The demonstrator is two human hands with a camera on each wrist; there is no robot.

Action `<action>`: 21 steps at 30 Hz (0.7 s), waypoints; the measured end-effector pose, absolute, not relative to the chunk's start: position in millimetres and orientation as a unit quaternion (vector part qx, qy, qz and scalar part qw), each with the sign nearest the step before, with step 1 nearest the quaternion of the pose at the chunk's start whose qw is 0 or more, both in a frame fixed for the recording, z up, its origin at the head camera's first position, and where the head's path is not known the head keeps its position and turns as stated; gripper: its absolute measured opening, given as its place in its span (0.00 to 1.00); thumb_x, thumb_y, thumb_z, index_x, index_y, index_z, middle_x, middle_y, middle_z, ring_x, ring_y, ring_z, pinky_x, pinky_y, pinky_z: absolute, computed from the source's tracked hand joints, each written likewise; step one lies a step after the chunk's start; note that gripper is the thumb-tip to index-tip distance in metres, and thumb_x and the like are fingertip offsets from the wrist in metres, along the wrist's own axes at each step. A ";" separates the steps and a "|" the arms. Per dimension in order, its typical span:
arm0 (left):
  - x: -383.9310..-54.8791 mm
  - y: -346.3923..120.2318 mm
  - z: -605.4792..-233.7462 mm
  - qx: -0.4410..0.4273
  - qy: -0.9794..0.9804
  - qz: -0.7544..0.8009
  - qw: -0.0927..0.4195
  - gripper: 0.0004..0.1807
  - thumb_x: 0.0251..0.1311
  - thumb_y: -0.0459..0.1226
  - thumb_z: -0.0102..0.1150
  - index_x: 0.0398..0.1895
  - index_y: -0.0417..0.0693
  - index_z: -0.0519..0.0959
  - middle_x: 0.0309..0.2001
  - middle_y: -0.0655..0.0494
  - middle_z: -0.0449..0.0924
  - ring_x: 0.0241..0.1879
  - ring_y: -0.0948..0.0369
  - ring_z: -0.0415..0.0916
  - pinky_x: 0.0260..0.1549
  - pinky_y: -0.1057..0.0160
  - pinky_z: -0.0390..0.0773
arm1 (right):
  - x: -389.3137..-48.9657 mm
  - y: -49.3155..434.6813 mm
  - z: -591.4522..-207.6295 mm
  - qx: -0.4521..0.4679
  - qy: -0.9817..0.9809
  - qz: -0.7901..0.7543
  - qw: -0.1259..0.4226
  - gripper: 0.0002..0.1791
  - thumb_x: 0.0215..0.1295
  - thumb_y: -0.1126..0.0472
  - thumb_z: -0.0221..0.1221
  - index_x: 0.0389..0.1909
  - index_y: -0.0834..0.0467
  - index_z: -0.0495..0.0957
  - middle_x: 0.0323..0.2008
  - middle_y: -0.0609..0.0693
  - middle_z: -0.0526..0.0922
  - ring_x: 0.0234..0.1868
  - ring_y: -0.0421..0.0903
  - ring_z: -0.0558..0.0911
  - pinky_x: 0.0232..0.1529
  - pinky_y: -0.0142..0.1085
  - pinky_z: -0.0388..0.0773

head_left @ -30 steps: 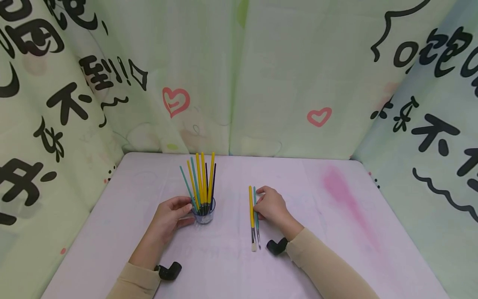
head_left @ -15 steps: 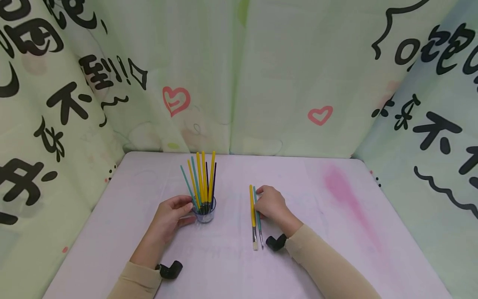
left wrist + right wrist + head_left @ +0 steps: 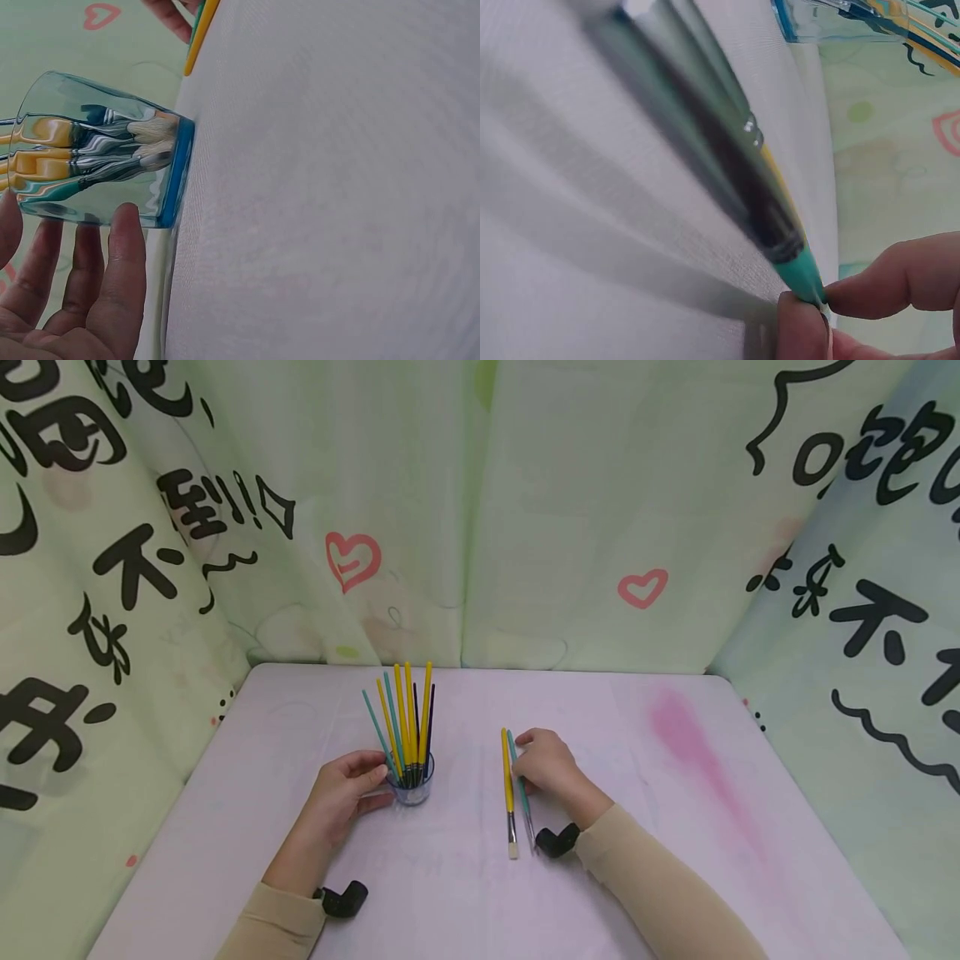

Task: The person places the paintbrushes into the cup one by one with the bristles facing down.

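Note:
A clear cup (image 3: 412, 794) with a bluish base stands upright on the table, holding several paintbrushes (image 3: 405, 718) with yellow, teal and dark handles, bristles down. My left hand (image 3: 347, 789) is at the cup's left side. In the left wrist view its fairly straight fingers (image 3: 124, 277) touch the wall of the cup (image 3: 97, 202) without wrapping round it. My right hand (image 3: 551, 766) pinches a teal paintbrush (image 3: 806, 276) between thumb and finger. Just left of that brush lies a yellow paintbrush (image 3: 508, 785) with a pale flat tip pointing toward me.
The table (image 3: 450, 893) has a pale pinkish cover with a pink stain (image 3: 690, 743) at the right. Green-white curtains (image 3: 555, 510) with black writing and hearts enclose its back and sides. Black wrist cameras (image 3: 345, 900) sit at both cuffs.
The near tip of the teal paintbrush has swung slightly right, away from the yellow one, as my right hand shifts a little. My left hand and the cup have stayed put.

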State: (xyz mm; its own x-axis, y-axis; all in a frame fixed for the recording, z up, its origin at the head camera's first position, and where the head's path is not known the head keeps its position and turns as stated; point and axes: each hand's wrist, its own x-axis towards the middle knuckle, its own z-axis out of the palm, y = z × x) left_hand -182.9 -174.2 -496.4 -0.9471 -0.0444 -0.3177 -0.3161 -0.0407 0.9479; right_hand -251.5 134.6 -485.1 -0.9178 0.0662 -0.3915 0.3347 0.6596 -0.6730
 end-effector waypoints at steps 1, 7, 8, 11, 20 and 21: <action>-182.8 -174.3 -496.0 -0.130 0.684 0.711 0.096 0.19 0.76 0.32 0.62 0.65 0.33 0.78 0.56 0.43 0.84 0.46 0.60 0.85 0.51 0.54 0.92 | -251.4 136.0 -485.3 0.114 0.887 -0.413 0.172 0.30 0.61 0.72 0.62 0.67 0.60 0.78 0.34 0.56 0.85 0.18 0.42 0.78 0.21 0.30 0.81; -183.5 -174.7 -495.4 -0.123 0.679 0.717 0.098 0.20 0.76 0.31 0.62 0.66 0.32 0.77 0.54 0.45 0.85 0.46 0.60 0.85 0.50 0.54 0.93 | -250.0 143.8 -488.8 0.105 0.849 -0.489 0.172 0.32 0.61 0.74 0.60 0.69 0.62 0.77 0.42 0.58 0.83 0.22 0.44 0.79 0.25 0.33 0.86; -183.8 -174.8 -495.6 -0.123 0.679 0.717 0.097 0.20 0.76 0.31 0.62 0.66 0.32 0.77 0.54 0.45 0.85 0.46 0.60 0.85 0.50 0.54 0.93 | -249.8 144.3 -488.8 0.102 0.847 -0.493 0.170 0.32 0.61 0.74 0.60 0.69 0.61 0.77 0.42 0.57 0.83 0.22 0.44 0.79 0.25 0.33 0.86; -184.4 -174.9 -496.2 -0.123 0.681 0.715 0.097 0.20 0.76 0.31 0.62 0.66 0.32 0.77 0.55 0.45 0.84 0.46 0.60 0.85 0.50 0.53 0.92 | -249.8 145.0 -489.2 0.097 0.844 -0.501 0.164 0.33 0.62 0.74 0.61 0.70 0.60 0.76 0.42 0.56 0.81 0.23 0.44 0.79 0.25 0.33 0.86; -183.1 -174.2 -496.9 -0.129 0.684 0.711 0.097 0.19 0.76 0.32 0.62 0.66 0.33 0.78 0.58 0.42 0.83 0.47 0.60 0.85 0.52 0.52 0.92 | -248.3 143.4 -486.4 0.099 0.839 -0.518 0.133 0.33 0.63 0.75 0.63 0.70 0.57 0.76 0.41 0.54 0.76 0.25 0.45 0.75 0.25 0.33 0.84; -183.1 -174.3 -497.1 -0.129 0.684 0.711 0.096 0.19 0.76 0.32 0.62 0.66 0.33 0.78 0.57 0.42 0.84 0.47 0.60 0.85 0.52 0.52 0.92 | -248.1 143.0 -485.6 0.100 0.839 -0.520 0.128 0.33 0.63 0.75 0.63 0.70 0.57 0.76 0.41 0.54 0.76 0.25 0.45 0.75 0.25 0.32 0.84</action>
